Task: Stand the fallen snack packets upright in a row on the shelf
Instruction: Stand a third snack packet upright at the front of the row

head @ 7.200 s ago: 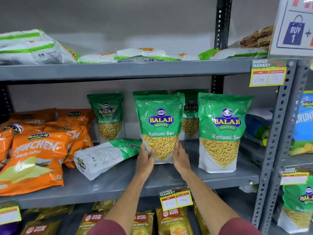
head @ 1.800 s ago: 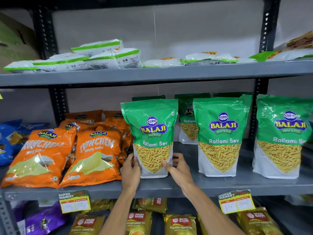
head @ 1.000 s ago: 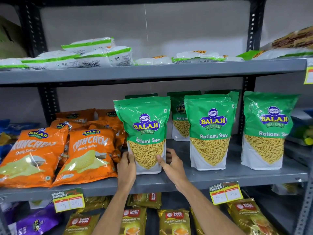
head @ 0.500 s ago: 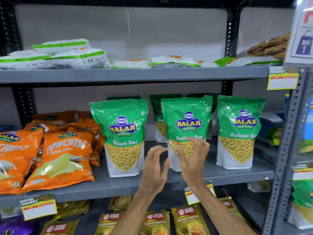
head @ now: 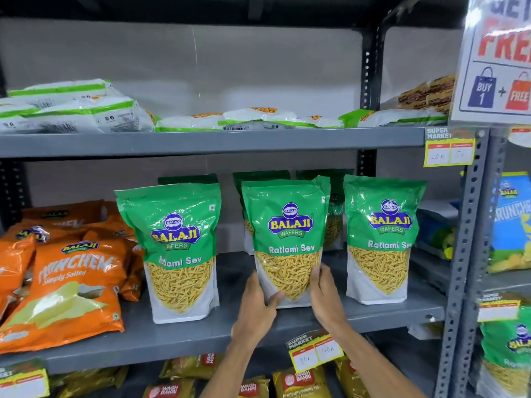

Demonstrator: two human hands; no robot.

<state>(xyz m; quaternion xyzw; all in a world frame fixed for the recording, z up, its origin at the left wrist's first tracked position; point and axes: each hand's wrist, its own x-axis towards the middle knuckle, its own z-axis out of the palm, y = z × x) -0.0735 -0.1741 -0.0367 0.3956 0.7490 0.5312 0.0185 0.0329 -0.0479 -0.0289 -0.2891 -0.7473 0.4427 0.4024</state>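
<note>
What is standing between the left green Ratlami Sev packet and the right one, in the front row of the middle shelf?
In the head view, a third Ratlami Sev packet stands upright there, held at its base by the left hand and right hand. Bare grey shelf shows on either side.

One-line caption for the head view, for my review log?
Both hands, left hand and right hand, grip the middle Ratlami Sev packet upright between two standing packets on the grey shelf.

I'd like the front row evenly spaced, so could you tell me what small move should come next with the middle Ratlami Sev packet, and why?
Probably slide the middle packet slightly left. Both hands, left and right, hold its base, and it stands nearer the right packet than the left packet.
</note>
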